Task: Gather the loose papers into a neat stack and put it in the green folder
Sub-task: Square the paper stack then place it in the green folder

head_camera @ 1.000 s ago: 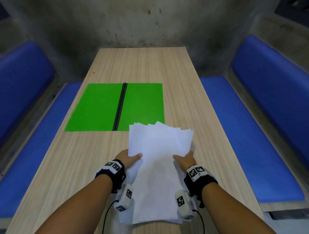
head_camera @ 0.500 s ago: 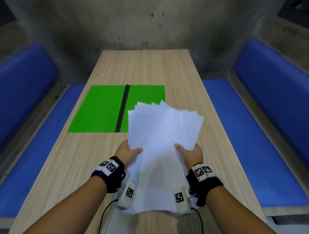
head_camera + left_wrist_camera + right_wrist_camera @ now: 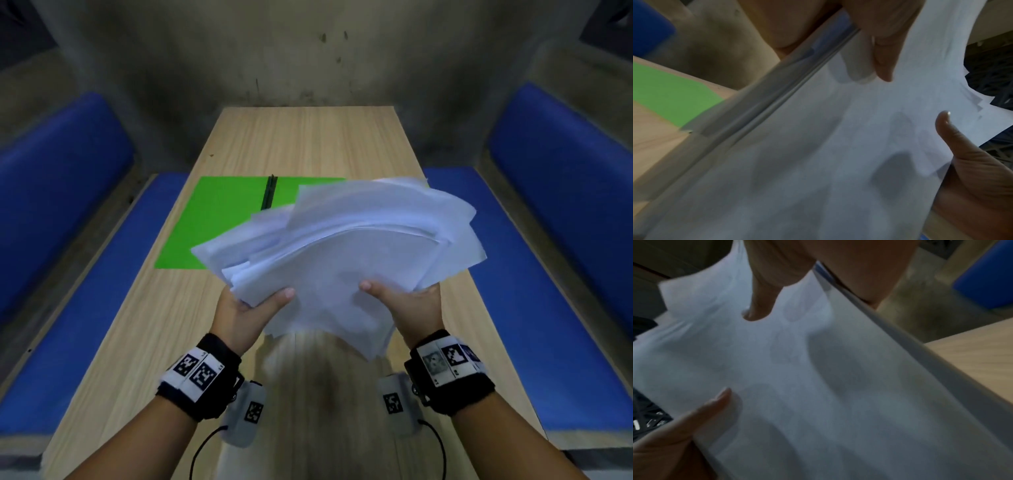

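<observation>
A loose, fanned bundle of white papers (image 3: 346, 253) hangs in the air above the wooden table (image 3: 308, 144), its sheets bowed and uneven. My left hand (image 3: 251, 308) grips its near left edge, thumb on top and fingers underneath. My right hand (image 3: 402, 303) grips the near right edge the same way. Both wrist views are filled by the papers (image 3: 818, 162) (image 3: 818, 386) with thumbs on top. The green folder (image 3: 219, 222) lies open and flat on the table beyond, its black spine (image 3: 269, 192) upward; the papers hide its right half.
Blue padded benches (image 3: 68, 212) (image 3: 555, 205) run along both sides of the table. A grey concrete wall (image 3: 308, 61) closes the far end. Bare wood shows near me (image 3: 308, 394) and beyond the folder.
Both hands lifted the papers off the table and raised them forward, tilting the bundle upward. The sheets now bow and fan out in the air, covering the folder's right half.
</observation>
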